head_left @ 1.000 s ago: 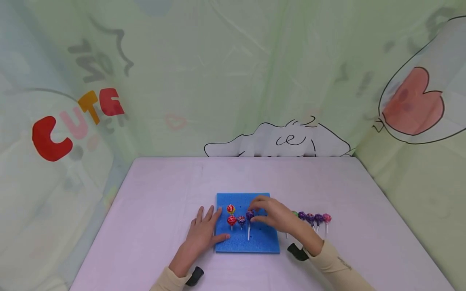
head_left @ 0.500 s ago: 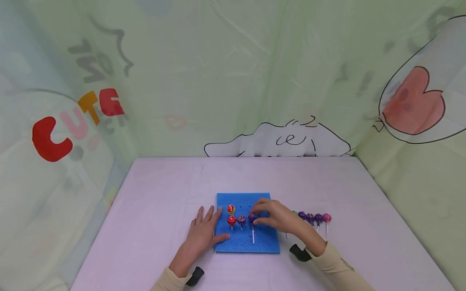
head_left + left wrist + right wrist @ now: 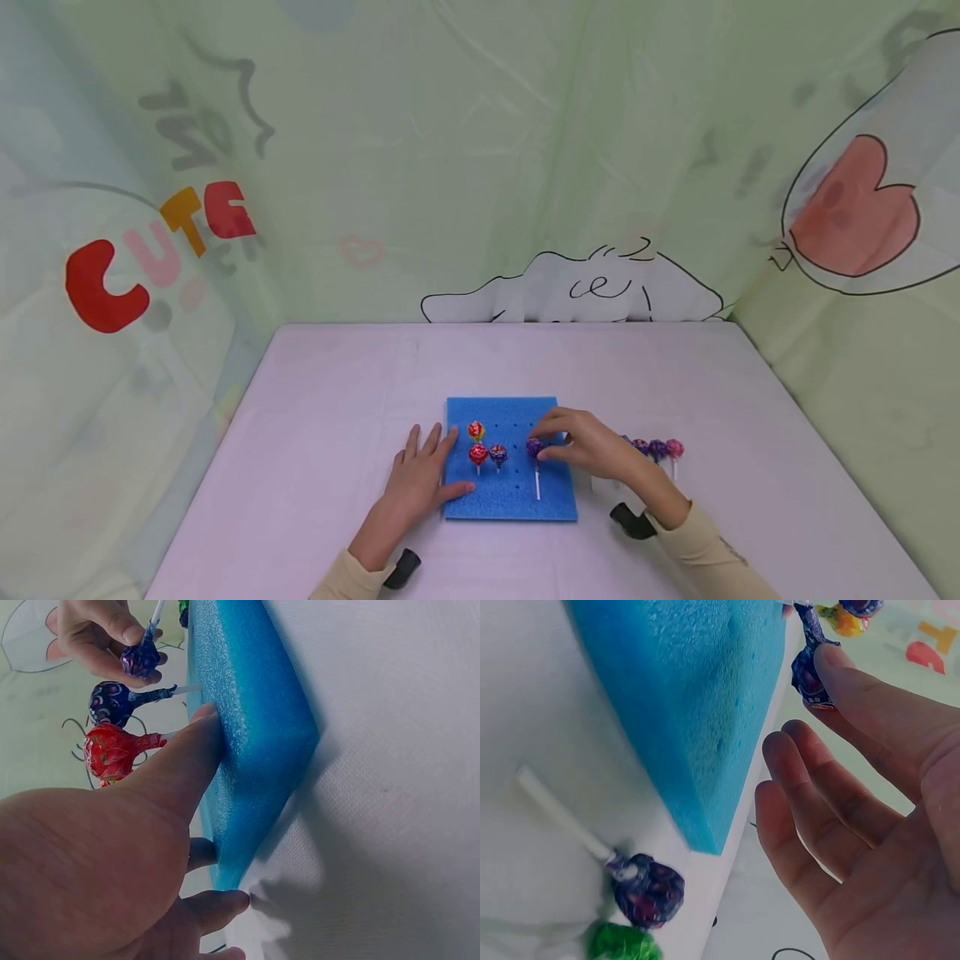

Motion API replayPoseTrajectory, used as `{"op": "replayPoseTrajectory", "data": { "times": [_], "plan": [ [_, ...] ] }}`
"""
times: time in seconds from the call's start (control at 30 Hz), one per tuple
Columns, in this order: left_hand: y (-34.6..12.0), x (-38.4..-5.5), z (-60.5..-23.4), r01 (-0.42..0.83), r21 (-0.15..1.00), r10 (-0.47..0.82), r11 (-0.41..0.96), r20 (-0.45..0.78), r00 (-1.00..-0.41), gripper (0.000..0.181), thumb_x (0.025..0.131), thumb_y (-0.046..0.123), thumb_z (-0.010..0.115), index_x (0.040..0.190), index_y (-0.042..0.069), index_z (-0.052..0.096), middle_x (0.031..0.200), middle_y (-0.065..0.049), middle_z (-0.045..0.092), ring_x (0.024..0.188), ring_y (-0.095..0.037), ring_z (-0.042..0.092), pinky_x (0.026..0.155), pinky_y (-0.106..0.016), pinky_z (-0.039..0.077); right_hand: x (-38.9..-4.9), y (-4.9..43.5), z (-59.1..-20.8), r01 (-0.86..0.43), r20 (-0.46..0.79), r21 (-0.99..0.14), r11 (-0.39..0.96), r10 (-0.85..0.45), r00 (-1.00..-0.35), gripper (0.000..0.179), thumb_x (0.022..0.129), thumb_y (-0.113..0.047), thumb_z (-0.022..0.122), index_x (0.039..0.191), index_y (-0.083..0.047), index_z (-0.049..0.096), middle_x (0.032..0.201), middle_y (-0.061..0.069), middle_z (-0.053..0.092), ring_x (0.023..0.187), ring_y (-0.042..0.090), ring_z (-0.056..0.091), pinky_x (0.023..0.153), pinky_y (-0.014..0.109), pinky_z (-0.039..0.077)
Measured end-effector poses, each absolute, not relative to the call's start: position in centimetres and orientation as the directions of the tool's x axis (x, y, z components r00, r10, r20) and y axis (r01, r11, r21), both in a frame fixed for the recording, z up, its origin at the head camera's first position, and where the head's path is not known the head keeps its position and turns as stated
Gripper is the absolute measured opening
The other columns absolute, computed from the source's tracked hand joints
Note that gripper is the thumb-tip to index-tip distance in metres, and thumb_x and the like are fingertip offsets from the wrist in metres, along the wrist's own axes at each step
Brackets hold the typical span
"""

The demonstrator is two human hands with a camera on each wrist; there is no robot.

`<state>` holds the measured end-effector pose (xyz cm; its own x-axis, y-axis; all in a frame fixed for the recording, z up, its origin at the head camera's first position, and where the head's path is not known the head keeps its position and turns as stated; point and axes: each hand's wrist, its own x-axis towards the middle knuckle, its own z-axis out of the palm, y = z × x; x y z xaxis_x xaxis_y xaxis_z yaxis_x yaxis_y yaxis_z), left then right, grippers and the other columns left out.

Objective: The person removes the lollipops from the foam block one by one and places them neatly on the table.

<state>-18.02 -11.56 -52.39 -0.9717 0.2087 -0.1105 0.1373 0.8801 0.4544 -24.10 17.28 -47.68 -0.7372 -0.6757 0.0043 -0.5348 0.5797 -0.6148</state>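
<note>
My right hand [image 3: 588, 443] pinches a purple-wrapped lollipop [image 3: 535, 447] by its head between thumb and fingers, over the right part of a blue foam board [image 3: 510, 507]. Its white stick points down toward the board's front. In the right wrist view the other fingers are spread away from the held candy. My left hand [image 3: 415, 477] rests along the board's left edge, thumb on top and fingers extended. Three lollipops stand in the board's left half: a red-and-yellow one [image 3: 476, 431], a red one [image 3: 478, 453] and a dark blue-purple one [image 3: 110, 703].
Small holes dot the foam board. To its right on the pale table [image 3: 360, 383], several lollipops lie in a row, partly behind my right hand, including a pink one [image 3: 675, 448], a purple one [image 3: 651, 892] and a green one [image 3: 624, 943]. A printed curtain [image 3: 450, 167] surrounds the table.
My right hand has moved to the right over the board with the purple lollipop, away from the standing ones. The left hand has stayed put.
</note>
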Motion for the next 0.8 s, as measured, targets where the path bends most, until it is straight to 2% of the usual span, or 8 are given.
{"op": "replayPoseTrajectory", "data": {
  "times": [0.3, 0.6, 0.8],
  "plan": [
    [-11.6, -18.0, -52.3, 0.128, 0.456, 0.204, 0.881, -0.122, -0.971, 0.089, 0.085, 0.054, 0.074, 0.156, 0.014, 0.038, 0.162, -0.020, 0.032, 0.151, -0.051, 0.016, 0.115, -0.070, 0.026, -23.9, 18.8, -47.6, -0.532, 0.017, -0.630, 0.566, -0.675, -0.738, 0.026, 0.091, -0.020, 0.075, 0.114, -0.008, 0.075, 0.111, 0.003, 0.070, 0.102, 0.027, 0.064, 0.079, 0.027, 0.057],
    [-11.5, -17.8, -52.0, 0.117, 0.466, 0.198, 0.877, -0.128, -0.972, 0.088, 0.085, 0.051, 0.075, 0.156, 0.014, 0.038, 0.162, -0.020, 0.032, 0.151, -0.052, 0.016, 0.115, -0.071, 0.025, -23.6, 20.4, -47.3, -0.492, 0.006, -0.659, 0.568, -0.651, -0.759, 0.027, 0.092, -0.017, 0.073, 0.116, -0.006, 0.074, 0.109, 0.005, 0.071, 0.099, 0.025, 0.065, 0.082, 0.028, 0.057],
    [-11.5, -17.9, -52.0, 0.108, 0.473, 0.194, 0.874, -0.137, -0.971, 0.089, 0.085, 0.052, 0.075, 0.156, 0.014, 0.037, 0.163, -0.020, 0.031, 0.152, -0.051, 0.015, 0.116, -0.070, 0.024, -23.8, 21.3, -47.0, -0.472, -0.007, -0.669, 0.574, -0.640, -0.768, 0.027, 0.092, -0.017, 0.073, 0.116, -0.005, 0.073, 0.108, 0.005, 0.071, 0.098, 0.025, 0.066, 0.085, 0.034, 0.059]
  ]
}}
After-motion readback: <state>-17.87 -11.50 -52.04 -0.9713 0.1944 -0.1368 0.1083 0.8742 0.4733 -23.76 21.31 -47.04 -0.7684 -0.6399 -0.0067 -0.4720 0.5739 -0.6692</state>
